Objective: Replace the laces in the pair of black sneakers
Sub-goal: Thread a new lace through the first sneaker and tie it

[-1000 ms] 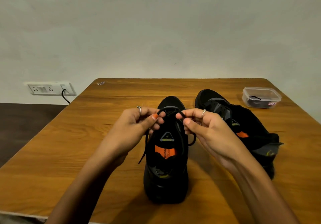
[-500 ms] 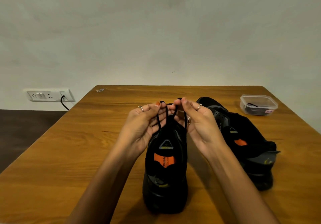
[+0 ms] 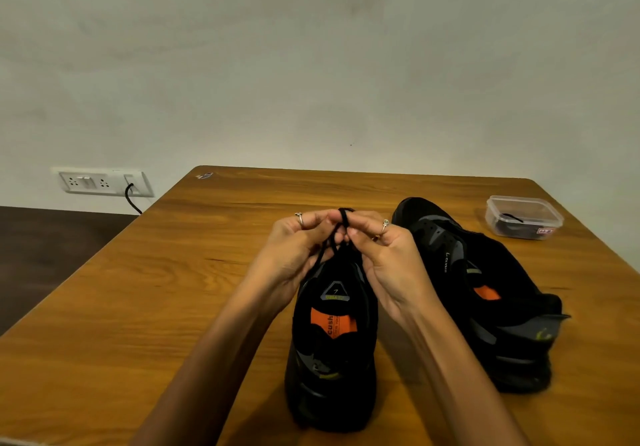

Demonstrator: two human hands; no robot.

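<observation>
Two hands — left grip (image 3: 294, 248), right grip (image 3: 384, 248) — pinch thin black cord lace (image 3: 341, 218) | matte sneaker (image 3: 332, 352) | woodgrain table (image 3: 138, 307)

Your left hand (image 3: 294, 248) and right hand (image 3: 382, 255) meet above the near black sneaker with the orange insole (image 3: 332, 352), both pinching loops of its thin black lace (image 3: 341, 224). That sneaker stands heel toward you near the front edge of the brown wooden desk (image 3: 173, 289). The second black sneaker (image 3: 485, 293) lies just to its right. A clear lidded plastic box (image 3: 523, 217) sits near the desk's far right corner.
</observation>
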